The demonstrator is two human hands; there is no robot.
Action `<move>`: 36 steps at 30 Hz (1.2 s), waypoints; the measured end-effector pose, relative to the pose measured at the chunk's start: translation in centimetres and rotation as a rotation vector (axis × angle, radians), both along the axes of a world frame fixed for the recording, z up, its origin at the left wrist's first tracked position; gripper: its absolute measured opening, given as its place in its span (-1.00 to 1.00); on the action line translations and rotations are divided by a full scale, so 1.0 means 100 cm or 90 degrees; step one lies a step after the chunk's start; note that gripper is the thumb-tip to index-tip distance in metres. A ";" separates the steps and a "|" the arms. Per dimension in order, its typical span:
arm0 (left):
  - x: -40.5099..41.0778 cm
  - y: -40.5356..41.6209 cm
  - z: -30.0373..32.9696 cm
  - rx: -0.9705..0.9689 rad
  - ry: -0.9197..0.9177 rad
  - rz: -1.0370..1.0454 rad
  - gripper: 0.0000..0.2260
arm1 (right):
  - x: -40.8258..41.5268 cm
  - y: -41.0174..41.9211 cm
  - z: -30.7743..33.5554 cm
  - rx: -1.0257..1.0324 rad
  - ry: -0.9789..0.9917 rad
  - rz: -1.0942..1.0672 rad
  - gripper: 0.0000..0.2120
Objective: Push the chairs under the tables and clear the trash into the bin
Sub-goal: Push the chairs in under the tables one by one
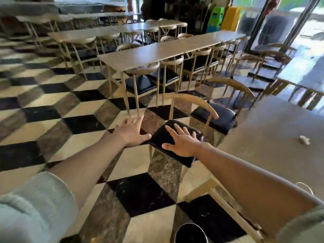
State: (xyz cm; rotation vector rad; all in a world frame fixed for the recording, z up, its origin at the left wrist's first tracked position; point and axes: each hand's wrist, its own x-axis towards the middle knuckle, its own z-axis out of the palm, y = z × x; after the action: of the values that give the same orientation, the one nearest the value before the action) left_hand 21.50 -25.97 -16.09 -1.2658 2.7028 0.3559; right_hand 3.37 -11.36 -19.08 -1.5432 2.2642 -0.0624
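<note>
- While both arms reach out, the right hand (182, 143) lies flat, grip spread, on the black seat of a chair (172, 142).
- Left hand (130, 131), fingers splayed, hovers at its nine o'clock.
- Crumpled trash (304, 139) sits on the counter (266, 137) at three o'clock.
- A dark bin (190, 233) stands at six o'clock.

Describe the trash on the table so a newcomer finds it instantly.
Start at the brown table on the right, beside the two pulled-out chairs. On its top, near the right edge of the view, lies a small crumpled white tissue. It is the only thing visible on that tabletop, pale against the brown, well past the open right hand.
</note>
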 end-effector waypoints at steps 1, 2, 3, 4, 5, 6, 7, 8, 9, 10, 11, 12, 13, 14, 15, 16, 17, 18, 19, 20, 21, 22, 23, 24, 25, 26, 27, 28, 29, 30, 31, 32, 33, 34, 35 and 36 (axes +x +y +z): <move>0.014 -0.020 -0.005 0.012 -0.014 0.003 -0.13 | 0.011 -0.025 -0.009 0.008 -0.015 0.000 -0.21; 0.030 -0.046 -0.012 0.026 -0.023 0.013 -0.13 | 0.022 -0.055 -0.019 0.018 -0.032 -0.002 -0.22; 0.044 -0.067 -0.018 0.035 -0.028 0.021 -0.13 | 0.031 -0.079 -0.026 0.027 -0.046 -0.002 -0.23; 0.058 -0.091 -0.025 0.042 -0.039 0.026 -0.13 | 0.044 -0.106 -0.032 0.041 -0.061 -0.003 -0.23; 0.069 -0.112 -0.032 0.045 -0.042 0.030 -0.12 | 0.052 -0.127 -0.036 0.050 -0.063 -0.006 -0.24; 0.077 -0.137 -0.040 0.056 -0.043 0.036 -0.12 | 0.058 -0.152 -0.043 0.060 -0.063 -0.007 -0.24; 0.082 -0.156 -0.047 0.063 -0.041 0.038 -0.11 | 0.063 -0.171 -0.048 0.064 -0.068 -0.006 -0.24; 0.085 -0.173 -0.052 0.071 -0.042 0.039 -0.11 | 0.066 -0.188 -0.053 0.068 -0.079 -0.009 -0.24; 0.086 -0.191 -0.059 0.080 -0.039 0.039 -0.12 | 0.068 -0.206 -0.061 0.067 -0.092 -0.009 -0.24; 0.084 -0.214 -0.067 0.089 -0.045 0.042 -0.13 | 0.068 -0.228 -0.070 0.068 -0.109 -0.008 -0.23; 0.082 -0.225 -0.073 0.090 -0.049 0.044 -0.14 | 0.069 -0.239 -0.076 0.069 -0.121 -0.008 -0.22; 0.072 -0.250 -0.082 0.093 -0.063 0.039 -0.15 | 0.064 -0.264 -0.085 0.073 -0.142 -0.014 -0.22; 0.063 -0.268 -0.091 0.093 -0.075 0.033 -0.14 | 0.059 -0.281 -0.095 0.073 -0.160 -0.025 -0.21; 0.049 -0.291 -0.099 0.097 -0.092 0.020 -0.14 | 0.050 -0.303 -0.106 0.074 -0.174 -0.040 -0.20; 0.038 -0.307 -0.106 0.107 -0.098 0.008 -0.13 | 0.043 -0.318 -0.115 0.069 -0.186 -0.051 -0.20; 0.019 -0.332 -0.114 0.117 -0.108 -0.008 -0.12 | 0.031 -0.341 -0.128 0.062 -0.197 -0.070 -0.19; 0.000 -0.353 -0.122 0.128 -0.115 -0.022 -0.11 | 0.018 -0.360 -0.142 0.054 -0.207 -0.092 -0.18; -0.026 -0.380 -0.133 0.138 -0.124 -0.036 -0.10 | 0.000 -0.385 -0.158 0.047 -0.218 -0.117 -0.18; -0.050 -0.404 -0.144 0.149 -0.136 -0.047 -0.10 | -0.017 -0.407 -0.174 0.044 -0.235 -0.142 -0.17; -0.075 -0.423 -0.153 0.149 -0.142 -0.060 -0.09 | -0.033 -0.427 -0.188 0.042 -0.246 -0.160 -0.16; -0.115 -0.457 -0.172 0.151 -0.162 -0.082 -0.10 | -0.061 -0.460 -0.213 0.044 -0.272 -0.194 -0.16; -0.137 -0.474 -0.179 0.147 -0.174 -0.099 -0.10 | -0.075 -0.478 -0.221 0.052 -0.276 -0.210 -0.16; -0.163 -0.491 -0.187 0.147 -0.193 -0.126 -0.10 | -0.093 -0.496 -0.231 0.055 -0.283 -0.232 -0.17; -0.190 -0.509 -0.196 0.146 -0.210 -0.153 -0.11 | -0.112 -0.514 -0.239 0.052 -0.284 -0.259 -0.18; -0.218 -0.526 -0.203 0.141 -0.220 -0.176 -0.12 | -0.132 -0.531 -0.246 0.046 -0.278 -0.281 -0.19; -0.245 -0.542 -0.208 0.146 -0.228 -0.194 -0.13 | -0.152 -0.545 -0.246 0.050 -0.288 -0.303 -0.20; -0.267 -0.554 -0.210 0.142 -0.226 -0.213 -0.15 | -0.169 -0.556 -0.246 0.045 -0.298 -0.331 -0.21; -0.297 -0.567 -0.211 0.134 -0.223 -0.245 -0.16 | -0.192 -0.566 -0.244 0.039 -0.315 -0.372 -0.22; -0.320 -0.575 -0.210 0.126 -0.218 -0.273 -0.18 | -0.208 -0.573 -0.241 0.037 -0.333 -0.412 -0.22; -0.349 -0.583 -0.208 0.123 -0.216 -0.304 -0.20 | -0.229 -0.578 -0.237 0.035 -0.353 -0.456 -0.22; -0.373 -0.589 -0.206 0.131 -0.219 -0.331 -0.22 | -0.248 -0.581 -0.236 0.033 -0.378 -0.491 -0.22; -0.395 -0.595 -0.207 0.136 -0.226 -0.358 -0.24 | -0.266 -0.582 -0.235 0.023 -0.403 -0.519 -0.22; -0.423 -0.602 -0.207 0.144 -0.232 -0.387 -0.25 | -0.287 -0.584 -0.236 -0.003 -0.437 -0.547 -0.24; -0.445 -0.607 -0.210 0.152 -0.234 -0.411 -0.25 | -0.303 -0.585 -0.234 -0.039 -0.475 -0.582 -0.26; -0.470 -0.612 -0.214 0.162 -0.223 -0.441 -0.26 | -0.318 -0.587 -0.233 -0.113 -0.516 -0.644 -0.30; -0.496 -0.612 -0.217 0.174 -0.209 -0.468 -0.27 | -0.331 -0.589 -0.232 -0.192 -0.549 -0.720 -0.33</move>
State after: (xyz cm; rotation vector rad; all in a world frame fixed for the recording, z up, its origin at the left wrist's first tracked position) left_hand -28.14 -87.19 -37.83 -0.1919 2.4937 0.3589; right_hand -29.70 -70.27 -42.29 -0.0323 2.0650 -1.1452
